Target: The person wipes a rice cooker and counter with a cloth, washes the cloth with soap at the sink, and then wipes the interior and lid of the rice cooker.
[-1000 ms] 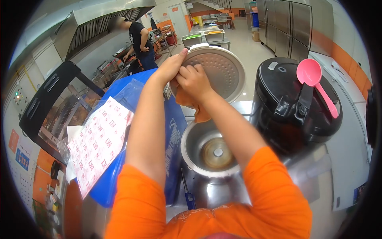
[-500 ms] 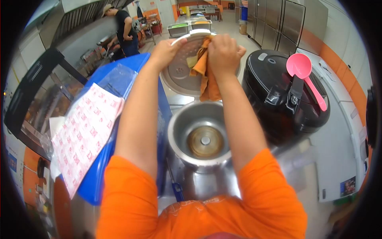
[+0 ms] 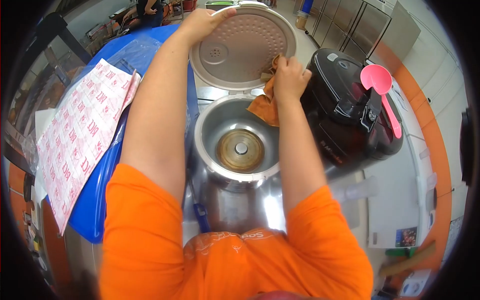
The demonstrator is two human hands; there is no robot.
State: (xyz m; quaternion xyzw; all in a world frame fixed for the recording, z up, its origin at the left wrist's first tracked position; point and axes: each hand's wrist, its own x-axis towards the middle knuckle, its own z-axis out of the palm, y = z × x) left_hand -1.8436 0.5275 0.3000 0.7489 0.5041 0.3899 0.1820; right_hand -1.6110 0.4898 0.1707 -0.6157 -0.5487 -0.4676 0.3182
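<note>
A rice cooker stands in front of me with its lid tipped up, the dimpled inner side facing me. My left hand grips the lid's upper left rim. In my right hand is a bunched orange-brown cloth, pressed at the lid's lower right edge, with one end hanging over the cooker's rim. Below sits the open cooker body, its pot chamber showing a brownish stained heating plate with a round metal knob in the middle.
On the right is a closed black cooker with a pink ladle on its lid. To the left, printed paper lies over a blue lid or bin. A blue-handled tool is near my body. Another person stands at the back.
My right hand has moved the cloth from the lid's upper middle down to its lower right edge. The left hand keeps its hold, and the view has tilted downward.
</note>
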